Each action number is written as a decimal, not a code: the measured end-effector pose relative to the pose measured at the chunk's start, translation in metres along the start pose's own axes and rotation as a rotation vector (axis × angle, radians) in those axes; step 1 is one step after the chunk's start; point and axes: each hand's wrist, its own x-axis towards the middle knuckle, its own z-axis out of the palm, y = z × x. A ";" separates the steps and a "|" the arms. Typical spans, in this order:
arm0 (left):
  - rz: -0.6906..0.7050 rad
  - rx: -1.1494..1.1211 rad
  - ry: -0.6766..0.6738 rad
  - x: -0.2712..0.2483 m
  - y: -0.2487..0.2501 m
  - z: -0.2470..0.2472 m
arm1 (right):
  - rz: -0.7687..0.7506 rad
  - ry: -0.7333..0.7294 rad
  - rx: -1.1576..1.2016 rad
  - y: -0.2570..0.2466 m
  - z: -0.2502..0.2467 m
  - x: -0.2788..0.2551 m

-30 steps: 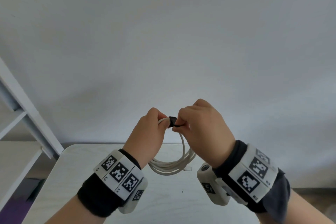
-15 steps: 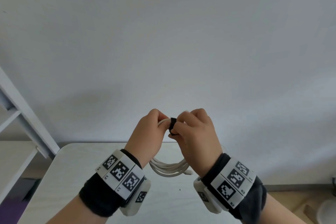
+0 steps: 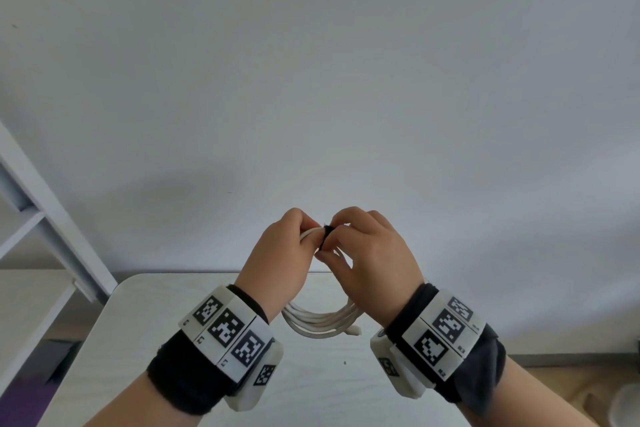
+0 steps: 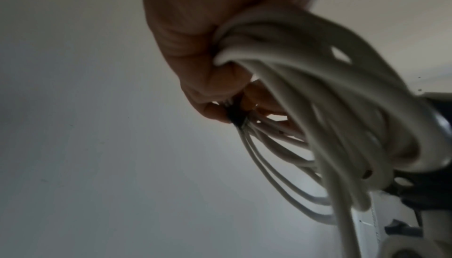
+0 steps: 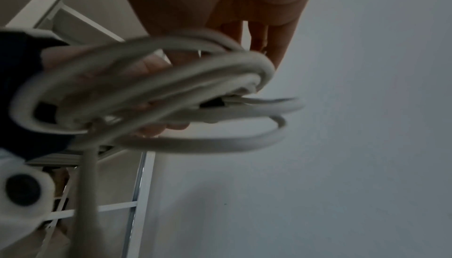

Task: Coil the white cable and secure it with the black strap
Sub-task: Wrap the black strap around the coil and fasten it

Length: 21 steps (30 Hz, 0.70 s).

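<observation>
Above the pale table (image 3: 145,329), both hands are raised in front of the plain wall (image 3: 311,80), meeting at the top of the coiled white cable (image 3: 322,322). Her or his left hand (image 3: 277,260) has its fingers curled round the gathered loops just beside the black strap (image 3: 325,236), which circles the bundle at its top. Right hand (image 3: 370,253) pinches that strap between thumb and fingertips. Below the hands the coil hangs clear of the table in several loose loops, with a plug end poking out at the bottom. A white shelf frame (image 3: 52,218) stands to the left.
</observation>
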 end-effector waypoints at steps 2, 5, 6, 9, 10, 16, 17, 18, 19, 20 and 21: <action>-0.003 0.005 -0.006 -0.001 -0.002 0.001 | -0.016 0.004 -0.028 0.002 0.003 0.002; -0.002 0.034 -0.015 -0.001 -0.003 0.003 | -0.004 -0.008 -0.056 0.006 0.005 0.004; -0.002 0.042 -0.016 -0.001 -0.003 0.003 | -0.006 -0.017 -0.062 0.006 0.006 0.005; -0.014 0.034 -0.022 0.000 -0.005 0.004 | 0.001 -0.054 -0.057 0.005 0.007 0.005; -0.020 0.031 -0.022 0.000 -0.006 0.004 | 0.002 -0.061 -0.057 0.005 0.008 0.005; -0.061 0.012 -0.028 0.002 -0.014 0.008 | 0.018 -0.125 -0.076 0.010 0.021 0.001; -0.069 0.012 -0.031 0.002 -0.016 0.009 | 0.028 -0.130 -0.075 0.010 0.023 0.000; -0.079 0.008 -0.034 0.003 -0.018 0.010 | 0.035 -0.131 -0.076 0.011 0.026 -0.002; -0.090 0.000 -0.040 0.003 -0.020 0.012 | 0.043 -0.132 -0.086 0.010 0.028 -0.003; -0.102 -0.011 -0.044 0.003 -0.023 0.013 | 0.046 -0.132 -0.096 0.011 0.032 -0.005; -0.115 -0.020 -0.049 0.003 -0.025 0.015 | 0.054 -0.135 -0.108 0.011 0.034 -0.005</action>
